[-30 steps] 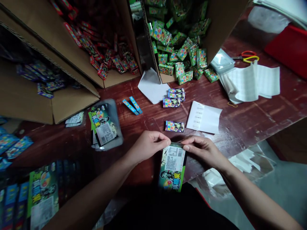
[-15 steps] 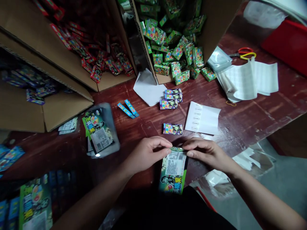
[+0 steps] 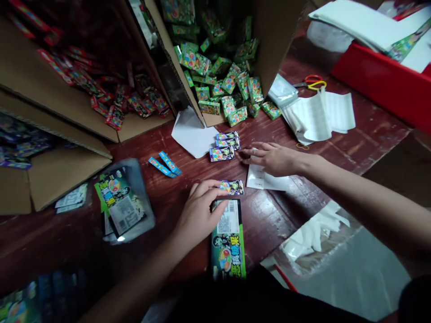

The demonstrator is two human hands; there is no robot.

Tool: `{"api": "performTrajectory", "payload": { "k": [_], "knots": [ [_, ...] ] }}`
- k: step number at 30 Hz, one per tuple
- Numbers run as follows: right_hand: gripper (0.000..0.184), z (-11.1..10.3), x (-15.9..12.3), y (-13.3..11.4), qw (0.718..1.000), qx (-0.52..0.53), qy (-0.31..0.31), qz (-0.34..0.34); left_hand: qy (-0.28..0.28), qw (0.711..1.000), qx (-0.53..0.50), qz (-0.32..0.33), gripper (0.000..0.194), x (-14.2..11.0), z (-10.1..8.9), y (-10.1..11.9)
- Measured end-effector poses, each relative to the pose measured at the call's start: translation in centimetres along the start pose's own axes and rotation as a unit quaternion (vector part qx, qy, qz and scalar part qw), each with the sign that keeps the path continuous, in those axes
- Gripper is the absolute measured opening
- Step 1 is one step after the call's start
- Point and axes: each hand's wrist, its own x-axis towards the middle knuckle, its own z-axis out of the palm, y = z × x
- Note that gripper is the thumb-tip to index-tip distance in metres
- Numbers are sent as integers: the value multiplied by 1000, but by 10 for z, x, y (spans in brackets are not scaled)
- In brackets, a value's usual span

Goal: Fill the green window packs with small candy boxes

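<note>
A green and black printed packet with a white barcode label lies at the table's front edge. My left hand is over its upper left corner, thumb and fingers apart. Those fingertips overlap the left end of a small purple candy box; whether they touch it I cannot tell. My right hand is stretched out above a white sticker sheet, covering much of it. Its fingertips are close to a few more purple boxes and hold nothing visible.
Cartons of red boxes, green boxes and purple boxes stand behind. Two blue strips and a clear sleeve with printed cards are on the left. Scissors, a paper strip and a red bin are on the right.
Both hands have let go of the packet's top edge, and it now lies flat. My right hand has moved forward over the sticker sheet; my left has moved to the purple box. The view has shifted right.
</note>
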Motion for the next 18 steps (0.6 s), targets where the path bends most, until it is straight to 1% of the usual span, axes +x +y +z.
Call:
{"api": "performTrajectory", "payload": {
  "k": [1,2,4,5,6,7,8,9,11,12,13,14,15,16,18],
  "knots": [
    [64,-3,4,9,1000,-17,-20,0,11,1000,-9,4,17,4,2,4],
    [56,-7,7,14,999,-29,-26,-1,20,1000,-20,6,19,9,5,8],
    [33,-16,4,15,999,-29,-17,-8,38,998,-41,4,29,22,12,16],
    [21,-22,-1,11,1000,-6,-12,-10,48,997,-55,2,39,29,15,19],
    [12,-27,-8,4,999,34,-7,-9,56,996,-70,3,51,36,20,22],
    [7,-31,-17,-3,996,90,-2,-3,59,994,-87,4,63,44,24,25],
    [8,-34,-26,-11,988,151,4,7,53,993,-105,3,69,51,29,27],
    [13,-35,-36,-19,977,212,20,27,41,991,-125,-4,65,57,33,28],
    [22,-28,-56,-34,938,322,93,90,5,984,-175,-37,41,65,42,29],
    [28,-21,-64,-40,910,370,140,122,-11,976,-208,-56,30,68,45,29],
    [34,-12,-72,-44,879,413,187,150,-22,966,-247,-71,26,68,48,28],
    [40,-2,-78,-48,847,448,229,171,-29,954,-288,-78,28,69,50,27],
    [42,7,-83,-51,821,472,261,187,-35,942,-325,-77,36,68,52,26],
    [42,16,-87,-53,802,488,280,199,-42,932,-354,-71,47,68,53,25],
    [36,28,-91,-57,785,506,288,213,-51,920,-383,-59,66,69,53,25]
  ]
}}
